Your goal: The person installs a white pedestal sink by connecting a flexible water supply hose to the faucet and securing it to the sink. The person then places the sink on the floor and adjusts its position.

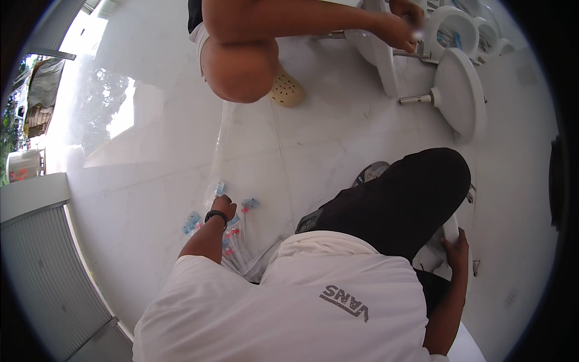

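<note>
My left hand, with a dark band at the wrist, is closed low over the floor at the blue-labelled end of a long clear plastic sleeve. The sleeve stretches away across the tiles toward the other person. Around this hand lie several more clear packets with blue labels and red bits. At the right, beside my bent leg, my right hand is curled round the edge of a white curved piece. My leg hides most of that piece.
Across from me another person crouches, hands at white round-topped fixtures. A white disc with a metal stem lies tipped near the right wall. White tubs holding small packets stand behind. Grey ribbed panels line the left.
</note>
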The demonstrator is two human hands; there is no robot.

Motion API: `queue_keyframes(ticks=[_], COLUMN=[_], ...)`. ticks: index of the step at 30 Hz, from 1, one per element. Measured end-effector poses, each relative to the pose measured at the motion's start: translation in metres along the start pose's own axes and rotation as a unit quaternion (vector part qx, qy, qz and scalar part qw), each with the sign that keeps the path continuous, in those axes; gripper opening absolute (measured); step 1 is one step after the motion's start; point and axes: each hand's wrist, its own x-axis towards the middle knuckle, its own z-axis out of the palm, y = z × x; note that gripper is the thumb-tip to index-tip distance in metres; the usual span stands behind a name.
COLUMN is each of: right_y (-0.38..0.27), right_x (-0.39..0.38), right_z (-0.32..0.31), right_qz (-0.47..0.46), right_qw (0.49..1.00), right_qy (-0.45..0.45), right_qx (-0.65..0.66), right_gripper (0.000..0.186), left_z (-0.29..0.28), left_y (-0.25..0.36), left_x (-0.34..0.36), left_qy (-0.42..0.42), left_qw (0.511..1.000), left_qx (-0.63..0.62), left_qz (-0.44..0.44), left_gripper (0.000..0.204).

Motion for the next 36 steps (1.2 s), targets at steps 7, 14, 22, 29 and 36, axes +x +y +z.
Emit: queue_keyframes(ticks=[7,14,22,29,36], right_y=[0.003,0.013,0.011,0.010,0.015], right_x=[-0.006,-0.010,-0.020,-0.019,-0.017], right_z=[0.002,0.007,0.012,0.005,0.011], right_qz=[0.009,-0.011,0.010,0.009,-0.001], right_qw=[1.000,0.996,0.993,0.996,0.996], right_qy=[0.016,0.082,0.114,0.090,0.079], right_qx=[0.003,-0.035,0.017,0.001,0.036], right_gripper=[0.065,0.065,0.070,0.069,0.067], left_z=[0.084,0.095,0.020,-0.049,-0.234], left_y=[0.043,0.127,0.182,0.127,0.077], left_x=[0.000,-0.030,-0.048,0.085,0.122], left_qy=[-0.177,-0.139,-0.038,0.206,0.276], left_qw=[0.976,0.970,0.950,0.952,0.791], left_qx=[0.077,-0.084,-0.172,-0.212,-0.544], left_qz=[-0.103,0.180,0.257,0.080,0.045], left_gripper=[0.044,0.035,0.036,0.035,0.040])
